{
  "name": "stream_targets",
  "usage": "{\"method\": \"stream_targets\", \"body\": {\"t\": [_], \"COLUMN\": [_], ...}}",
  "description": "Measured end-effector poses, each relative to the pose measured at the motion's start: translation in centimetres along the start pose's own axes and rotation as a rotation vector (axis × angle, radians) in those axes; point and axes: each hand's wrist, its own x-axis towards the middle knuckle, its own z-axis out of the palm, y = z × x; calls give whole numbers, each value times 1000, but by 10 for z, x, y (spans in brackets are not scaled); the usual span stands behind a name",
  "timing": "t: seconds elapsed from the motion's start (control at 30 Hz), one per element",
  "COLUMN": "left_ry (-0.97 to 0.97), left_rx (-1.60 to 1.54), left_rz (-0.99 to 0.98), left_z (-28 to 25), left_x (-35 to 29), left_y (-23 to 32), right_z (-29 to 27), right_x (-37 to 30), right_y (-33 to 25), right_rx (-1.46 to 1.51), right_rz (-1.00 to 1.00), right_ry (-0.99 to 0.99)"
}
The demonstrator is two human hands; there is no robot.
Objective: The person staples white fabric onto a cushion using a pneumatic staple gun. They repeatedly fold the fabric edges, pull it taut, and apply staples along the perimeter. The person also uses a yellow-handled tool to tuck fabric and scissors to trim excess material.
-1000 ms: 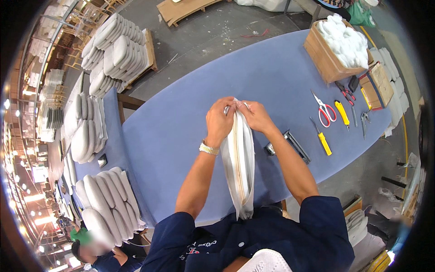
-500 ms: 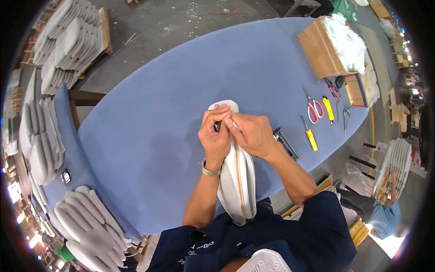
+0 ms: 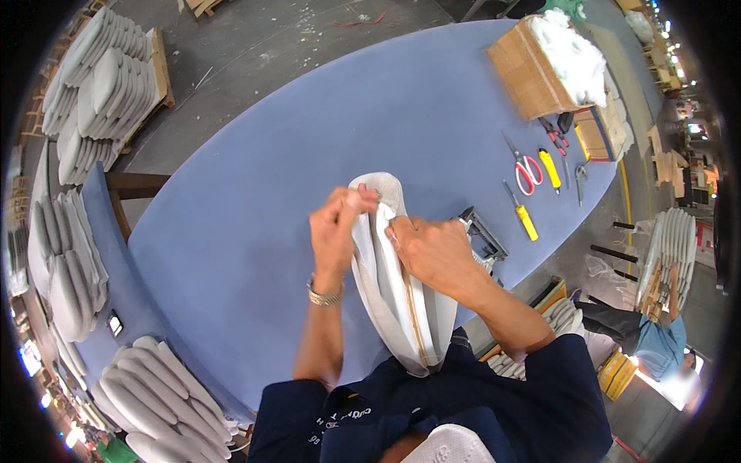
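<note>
A long, light-grey upholstered pad (image 3: pixel 376 266) stands on edge against my front. White lining shows along its gap, beside a tan strip (image 3: pixel 411 297). My right hand (image 3: pixel 432 251) is closed on the lining and edge near the pad's far end. Close by on the left, my left hand (image 3: pixel 337 224) is raised at the pad's far end, fingers curled together and somewhat blurred; what they hold, if anything, is hidden. Just right of my right hand lies a black and silver staple gun (image 3: pixel 482 235).
On the blue table (image 3: pixel 255 177) at right lie a yellow-handled screwdriver (image 3: pixel 526 222), red-handled scissors (image 3: pixel 528 174), a yellow cutter (image 3: pixel 549 170) and pliers (image 3: pixel 554 137). A carton (image 3: pixel 532 73) of white stuffing stands far right. Grey pads (image 3: pixel 154 393) are stacked left; a person (image 3: pixel 656 339) is at right.
My left hand has drawn away to the left from my right hand, and the dark object in it no longer shows. The pad's gap looks wider. More of the staple gun is visible.
</note>
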Motion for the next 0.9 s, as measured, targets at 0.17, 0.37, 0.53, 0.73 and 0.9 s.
{"method": "stream_targets", "body": {"t": [0.17, 0.37, 0.53, 0.73, 0.9], "left_ry": [-62, -139, -69, -24, -21], "left_rx": [416, 364, 249, 178, 159], "left_rz": [-23, 50, 26, 56, 71], "left_z": [23, 19, 25, 31, 26], "left_x": [42, 34, 26, 22, 19], "left_y": [34, 5, 3, -5, -7], "right_z": [2, -4, 2, 7, 6], "right_x": [4, 12, 15, 0, -2], "right_y": [-7, 10, 15, 6, -9], "right_rx": [96, 404, 682, 535, 327], "right_rz": [-22, 7, 38, -3, -22], "right_ry": [14, -30, 27, 48, 88]}}
